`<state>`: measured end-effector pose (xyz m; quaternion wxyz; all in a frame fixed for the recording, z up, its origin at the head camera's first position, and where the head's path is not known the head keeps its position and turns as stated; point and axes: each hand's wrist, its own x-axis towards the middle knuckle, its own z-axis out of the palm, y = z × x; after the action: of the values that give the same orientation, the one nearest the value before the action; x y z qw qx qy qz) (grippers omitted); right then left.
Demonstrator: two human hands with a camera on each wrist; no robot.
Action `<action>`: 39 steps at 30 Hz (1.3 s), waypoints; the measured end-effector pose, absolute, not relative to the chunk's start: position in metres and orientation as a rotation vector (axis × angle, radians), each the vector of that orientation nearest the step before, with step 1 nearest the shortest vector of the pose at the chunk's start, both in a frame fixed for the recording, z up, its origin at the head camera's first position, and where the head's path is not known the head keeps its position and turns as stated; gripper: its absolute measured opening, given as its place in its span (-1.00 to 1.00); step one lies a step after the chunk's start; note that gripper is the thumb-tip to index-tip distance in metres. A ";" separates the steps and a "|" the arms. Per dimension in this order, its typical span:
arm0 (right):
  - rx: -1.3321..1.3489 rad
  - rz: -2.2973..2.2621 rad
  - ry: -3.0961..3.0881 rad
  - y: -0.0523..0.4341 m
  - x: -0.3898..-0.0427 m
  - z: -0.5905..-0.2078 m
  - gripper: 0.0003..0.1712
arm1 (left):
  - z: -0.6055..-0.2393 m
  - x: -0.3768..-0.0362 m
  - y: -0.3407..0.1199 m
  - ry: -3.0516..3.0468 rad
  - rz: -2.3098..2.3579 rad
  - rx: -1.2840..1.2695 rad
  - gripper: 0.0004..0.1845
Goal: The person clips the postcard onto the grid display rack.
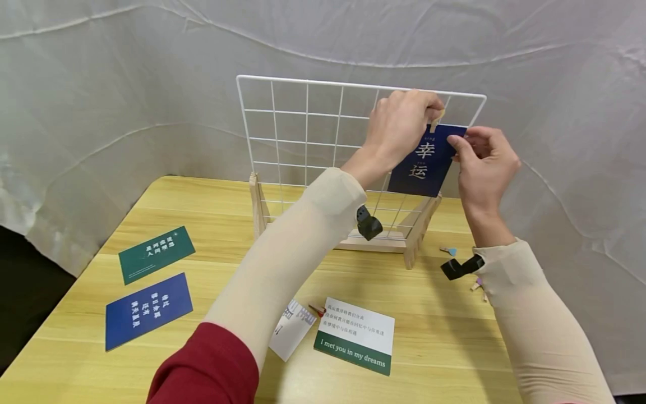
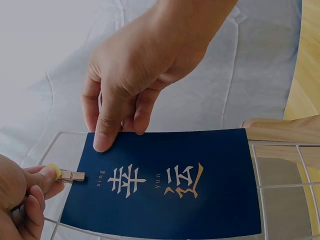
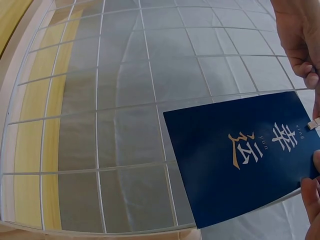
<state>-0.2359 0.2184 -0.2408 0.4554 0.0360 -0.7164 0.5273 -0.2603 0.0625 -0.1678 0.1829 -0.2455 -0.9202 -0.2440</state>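
Observation:
A dark blue card (image 1: 426, 163) with gold characters is held against the upper right of a white wire grid (image 1: 308, 129). My left hand (image 1: 431, 112) pinches a small wooden clothespin (image 1: 436, 121) at the card's top edge. In the left wrist view the clothespin (image 2: 72, 175) bites the card (image 2: 165, 185) while my left hand (image 2: 37, 182) squeezes its tail. My right hand (image 1: 461, 146) pinches the card's right edge, thumb on the front face; the left wrist view shows this right hand (image 2: 112, 130) too. The right wrist view shows the card (image 3: 240, 155) lying over the grid wires (image 3: 100, 125).
The grid stands in a wooden base (image 1: 411, 235) on a light wooden table (image 1: 227, 224). A green card (image 1: 156, 253), a blue card (image 1: 148, 310), a white-and-green card (image 1: 355, 335) and a small white card (image 1: 292, 328) lie flat. Small clips (image 1: 448, 251) lie at the right. White cloth hangs behind.

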 end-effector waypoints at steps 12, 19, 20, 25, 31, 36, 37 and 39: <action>0.184 1.505 -1.667 0.228 -0.241 -0.247 -0.76 | -0.168 -0.262 0.062 -2.604 -0.744 -0.699 -0.71; 0.116 1.400 -1.713 0.223 -0.237 -0.241 -0.74 | -0.167 -0.261 0.061 -2.604 -0.739 -0.701 -0.71; 0.106 1.389 -1.716 0.221 -0.236 -0.240 -0.74 | -0.167 -0.261 0.062 -2.605 -0.740 -0.703 -0.71; 0.063 1.323 -1.737 0.216 -0.231 -0.236 -0.74 | -0.167 -0.261 0.063 -2.613 -0.743 -0.694 -0.73; 0.042 1.242 -1.769 0.213 -0.229 -0.236 -0.73 | -0.166 -0.261 0.063 -2.634 -0.737 -0.669 -0.72; 0.055 1.202 -1.773 0.212 -0.230 -0.238 -0.72 | -0.166 -0.260 0.062 -2.645 -0.720 -0.662 -0.71; 0.058 1.195 -1.774 0.212 -0.230 -0.238 -0.72 | -0.165 -0.261 0.062 -2.649 -0.716 -0.660 -0.71; 0.060 1.188 -1.773 0.212 -0.231 -0.239 -0.72 | -0.165 -0.261 0.061 -2.658 -0.705 -0.656 -0.71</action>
<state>-0.2310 0.2122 -0.2385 0.4820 0.0248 -0.7275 0.4876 -0.2614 0.0612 -0.1647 0.1566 -0.2291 -0.9286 -0.2461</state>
